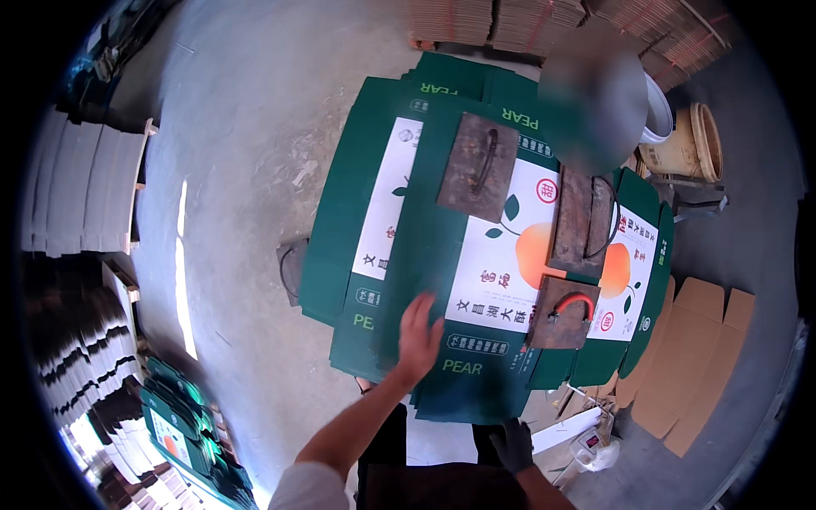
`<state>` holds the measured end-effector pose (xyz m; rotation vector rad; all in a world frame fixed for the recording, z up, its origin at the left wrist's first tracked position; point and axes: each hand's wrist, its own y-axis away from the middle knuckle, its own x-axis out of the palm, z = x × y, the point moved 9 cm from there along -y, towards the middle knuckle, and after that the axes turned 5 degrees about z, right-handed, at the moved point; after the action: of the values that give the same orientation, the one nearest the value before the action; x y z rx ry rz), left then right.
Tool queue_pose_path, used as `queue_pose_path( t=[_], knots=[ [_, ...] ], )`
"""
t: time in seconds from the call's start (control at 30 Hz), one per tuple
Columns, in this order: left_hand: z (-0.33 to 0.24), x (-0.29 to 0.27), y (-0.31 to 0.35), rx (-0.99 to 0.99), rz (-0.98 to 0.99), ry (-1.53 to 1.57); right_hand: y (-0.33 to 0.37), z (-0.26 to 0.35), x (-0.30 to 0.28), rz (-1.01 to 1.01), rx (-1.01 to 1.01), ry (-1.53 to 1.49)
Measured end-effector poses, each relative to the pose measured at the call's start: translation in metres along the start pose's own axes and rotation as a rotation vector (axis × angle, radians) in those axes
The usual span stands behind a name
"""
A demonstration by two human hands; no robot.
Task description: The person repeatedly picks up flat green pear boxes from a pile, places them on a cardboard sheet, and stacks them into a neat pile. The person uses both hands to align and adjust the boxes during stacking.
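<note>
A stack of flat green cardboard box blanks (395, 280), printed with a white panel and orange fruit, lies in front of me. My left hand (418, 338), bare, is on the near left part of the top blank with its fingers stretched out. Near the stack's front edge, my right hand (512, 444) in a dark glove hangs low, fingers slightly apart and nothing visible in them. Three rusty slabs rest on the blanks: a slab with a dark handle (466, 183), a longer slab with a thin loop (571, 225), and a smaller slab with a red handle (552, 333).
Brown cardboard (701, 357) lies on the floor at right, beside a pale bucket (671, 153). Bundled cardboard stacks (527, 25) stand at the back. More piles (81, 187) and green blanks (178, 425) are on the left. A blurred patch covers the far right of the stack.
</note>
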<state>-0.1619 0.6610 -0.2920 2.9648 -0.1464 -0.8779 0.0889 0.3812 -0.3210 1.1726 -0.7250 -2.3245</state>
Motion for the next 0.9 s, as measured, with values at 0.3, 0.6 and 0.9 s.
queue_pose_path(
  t=[0.3,0.6,0.9],
  knots=[
    [0.218,-0.199,0.280,-0.551,-0.006,-0.360,-0.257,0.168,-0.037,-0.232,-0.155,0.180],
    [0.477,-0.259,0.149,-0.679,-0.171,-0.335,-0.378,0.189,-0.016,-0.073,0.071,0.146],
    [0.689,-0.301,0.042,-0.927,-0.345,-0.285,-0.415,0.184,0.007,-0.083,0.081,0.215]
  ],
)
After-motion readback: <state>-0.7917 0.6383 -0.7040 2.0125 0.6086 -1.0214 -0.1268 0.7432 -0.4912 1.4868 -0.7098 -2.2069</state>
